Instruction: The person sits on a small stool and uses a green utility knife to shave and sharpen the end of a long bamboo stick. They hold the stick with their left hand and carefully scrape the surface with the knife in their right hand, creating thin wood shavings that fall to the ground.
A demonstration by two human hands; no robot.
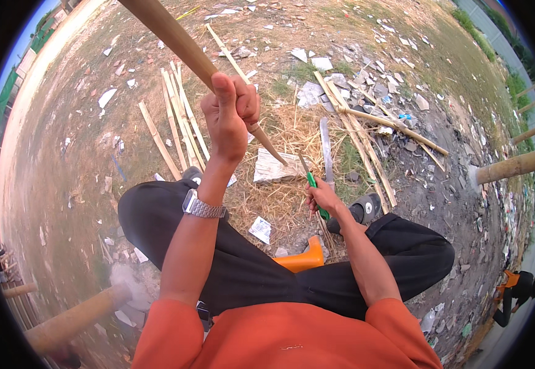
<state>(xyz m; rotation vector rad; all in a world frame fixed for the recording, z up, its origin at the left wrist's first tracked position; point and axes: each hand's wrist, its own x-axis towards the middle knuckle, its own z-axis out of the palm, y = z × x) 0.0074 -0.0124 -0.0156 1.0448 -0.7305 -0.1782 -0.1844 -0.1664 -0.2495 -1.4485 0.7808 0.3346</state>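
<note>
Nearest to my view: orange shirt (289,338), then black trousers (249,261), knees spread wide. Between the thighs, an orange plastic piece (301,260), mostly hidden; I can't tell what it is.

Left hand (227,117), steel watch (201,205) at the wrist: fist closed fully around the bamboo pole (195,58), thumb lying along it. The pole slants from the upper left down to a narrow end over a pale wood block (275,167) between the feet. Contact with the block: can't tell.

Right hand (322,197): fingers wrapped around a green-handled tool (311,179), thin blade pointing up and away, its tip just beside the pole's narrow end. I see a gap between them.

My reading: dressing the pole's lower end, between strokes. The next move would call for a firm left hold, the end steadied on the block, and the blade laid to the bamboo, edge away from the legs.

Just past the right hand, a long broad blade (326,144) lies on straw (279,126). Farther out, split bamboo lengths (175,114) to the left, more strips (356,141) to the right, then rubble (396,83). Far right, another person (519,295).
</note>
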